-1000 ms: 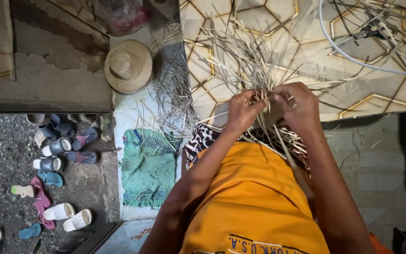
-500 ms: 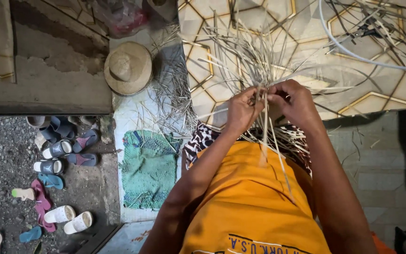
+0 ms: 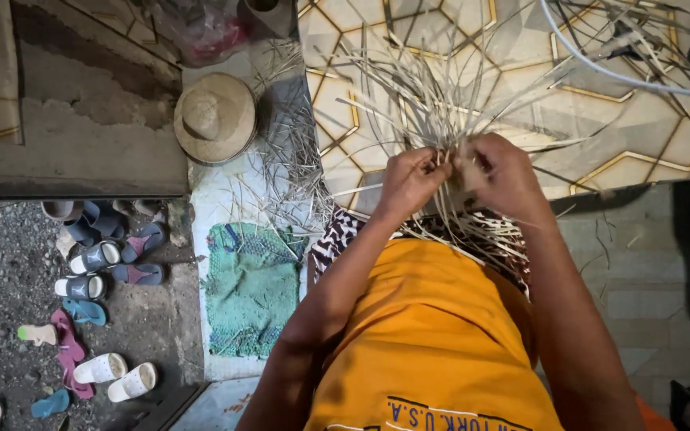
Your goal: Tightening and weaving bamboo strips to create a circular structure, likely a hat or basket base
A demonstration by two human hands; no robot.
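Pale, splayed straw strips [image 3: 441, 96] — half-woven

The person wears an orange-yellow sleeveless top [image 3: 433, 335] with dark lettering near its lower edge, arms bare.

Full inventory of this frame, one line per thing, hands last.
straw strips: a large loose bundle, pale tan, fanned over the tiled floor ahead of the hands
loose straw scraps: scattered, pale, left of the bundle
tiled floor: cream with gold hexagon lines, top right
straw hat: one, tan, upper left on the ledge
mat: one, green, worn, left of the person
sandals and slippers: many, blue, white and pink, on gravel at lower left
plastic bag: one, pinkish, top edge
cable: one, white, curving across top right
shirt: one, orange, worn by the person
left hand: gripping the strips
right hand: gripping the strips beside it
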